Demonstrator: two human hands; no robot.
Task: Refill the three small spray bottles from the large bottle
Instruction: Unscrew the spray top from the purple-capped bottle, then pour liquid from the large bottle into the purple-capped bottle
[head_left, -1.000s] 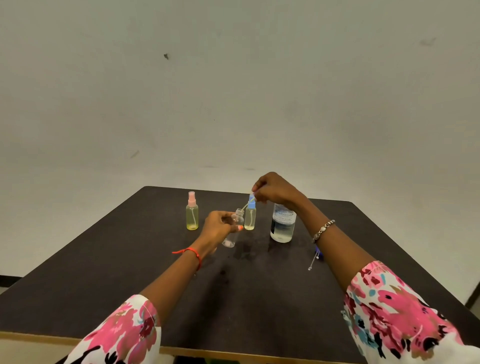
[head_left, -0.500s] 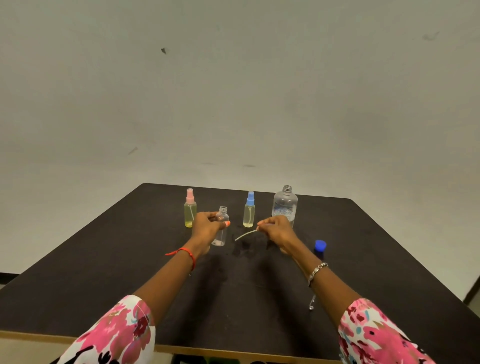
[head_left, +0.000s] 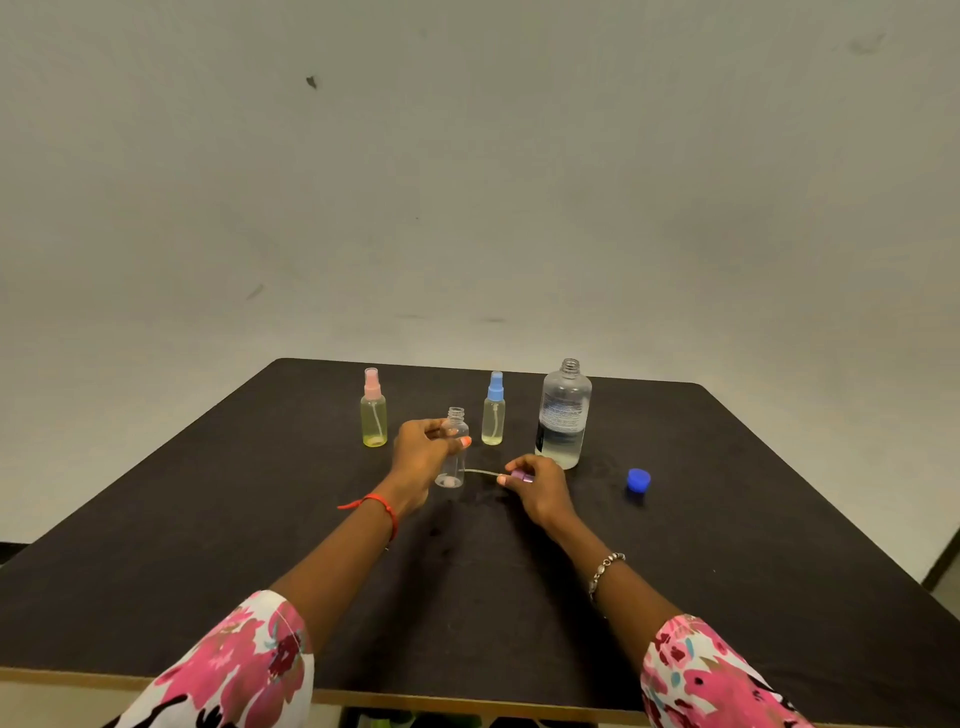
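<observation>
My left hand (head_left: 423, 451) grips an uncapped clear small spray bottle (head_left: 455, 457) that stands upright on the table and looks nearly empty. My right hand (head_left: 540, 486) holds its purple spray head (head_left: 521, 477) low over the table, the dip tube (head_left: 480, 472) pointing left toward the bottle. A pink-topped spray bottle (head_left: 373, 415) with yellowish liquid stands at the back left. A blue-topped spray bottle (head_left: 494, 409) with pale liquid stands behind my hands. The large clear bottle (head_left: 563, 414), uncapped and partly filled, stands to the right of it.
The large bottle's blue cap (head_left: 638, 480) lies on the black table (head_left: 727, 545) to the right of my right hand. The table's front edge (head_left: 467, 702) runs along the bottom, and a plain pale wall stands behind.
My right hand pulled the spray head out of the clear bottle and came down and toward me, low over the table. My left hand set the bottle upright.
</observation>
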